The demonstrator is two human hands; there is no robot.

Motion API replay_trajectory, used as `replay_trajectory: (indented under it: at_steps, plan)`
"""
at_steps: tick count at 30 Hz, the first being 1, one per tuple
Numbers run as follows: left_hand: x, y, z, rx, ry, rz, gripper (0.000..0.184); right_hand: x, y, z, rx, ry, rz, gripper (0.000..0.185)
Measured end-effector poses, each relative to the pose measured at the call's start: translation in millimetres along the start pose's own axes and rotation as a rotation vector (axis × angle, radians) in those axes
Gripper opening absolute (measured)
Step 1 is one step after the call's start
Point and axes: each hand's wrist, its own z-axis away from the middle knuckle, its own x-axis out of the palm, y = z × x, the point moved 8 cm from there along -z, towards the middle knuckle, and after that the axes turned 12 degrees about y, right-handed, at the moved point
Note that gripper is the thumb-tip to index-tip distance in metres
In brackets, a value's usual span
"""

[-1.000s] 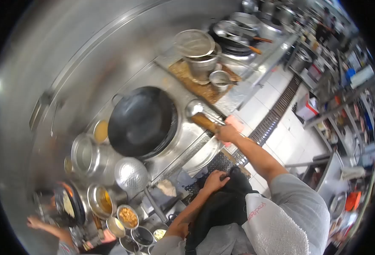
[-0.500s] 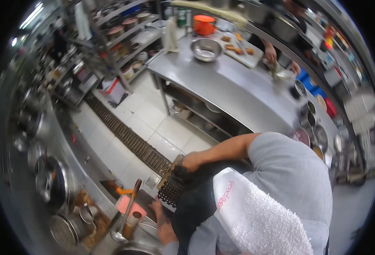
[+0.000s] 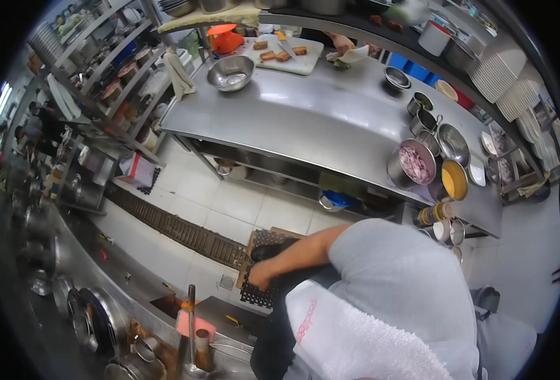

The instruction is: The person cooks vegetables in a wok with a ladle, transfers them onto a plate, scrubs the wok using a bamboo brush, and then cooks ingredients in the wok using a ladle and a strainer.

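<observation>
A: Your right hand [image 3: 259, 277] was down low, in front of the black perforated mat [image 3: 256, 296] on the tiled floor [image 3: 229, 206].

B: Did you touch the mat? I could not tell; your hand overlapped its left part, with holes showing just below your fingers.

A: And your grip?

B: Your fingers pointed downward, too small and soft to separate, so I could not tell whether that grip was wide, narrow or holding something. Your left hand was out of view, its grip unknown as well.

A: Just above your right hand in the view, a dark shoe [image 3: 267, 251] rested on the mat, and brown cardboard [image 3: 243, 276] showed along the mat's edge.

B: To the left of that you had a small square drain [image 3: 227, 282], and a long floor grate [image 3: 178, 221] ended near the cardboard.

A: Well apart from your hand, toward the bottom of the view, a ladle [image 3: 192, 310] with a wooden handle stood tilted beside a brown brush-like tool [image 3: 204, 354] and a flat pink pad [image 3: 205, 327].

B: Across the floor, the steel counter [image 3: 305, 120] held a metal bowl [image 3: 230, 75] and a white cutting board [image 3: 305, 62].
</observation>
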Motion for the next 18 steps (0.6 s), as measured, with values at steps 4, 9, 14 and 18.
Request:
replay_trajectory:
  at_steps: [4,9,14,18]
  plan:
    - [-6,-5,9,-0.057,0.077,0.006,0.053,57,-78,-35,-0.248,0.3,-0.111,0.051]
    - [-10,-17,17,-0.141,0.122,0.006,0.05,95,-135,-37,-0.46,-0.1,-0.204,0.026]
    - [-8,-31,22,-0.167,0.137,0.036,0.047,95,-137,-24,-0.331,-0.075,-0.088,0.028]
    - [-11,-34,26,-0.154,0.14,0.061,0.045,57,-89,-21,0.078,0.057,0.126,0.068]
